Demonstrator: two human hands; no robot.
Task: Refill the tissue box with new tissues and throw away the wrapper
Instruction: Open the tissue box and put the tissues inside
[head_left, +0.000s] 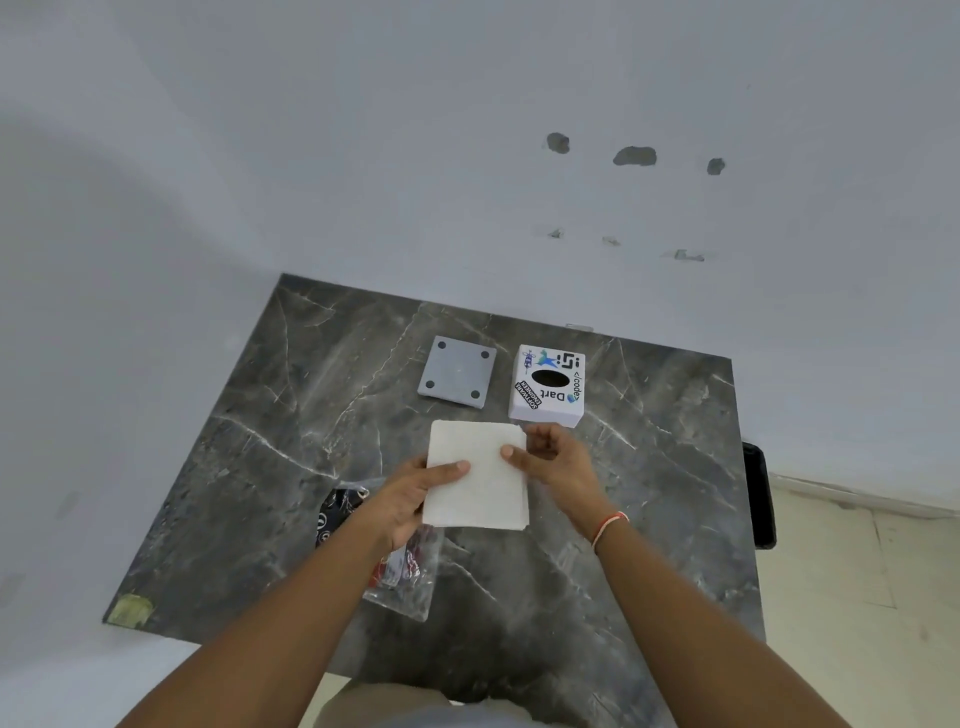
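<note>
A white stack of tissues (480, 475) is held above the dark marble table (649, 519). My left hand (410, 499) grips its left edge with the thumb on top. My right hand (556, 460) holds its right edge, thumb on top as well. The white tissue box (548, 387), covered in stickers and with a dark oval opening, stands just beyond the stack. Its grey base plate (457, 373) with four dark round feet lies to the left of the box. The clear plastic wrapper (402, 582) with dark print lies on the table under my left wrist.
The table stands against a white wall. A dark object (758, 493) sits beside the table's right edge, over a pale tiled floor (852, 561). A yellowish patch (132, 608) marks the table's near left corner.
</note>
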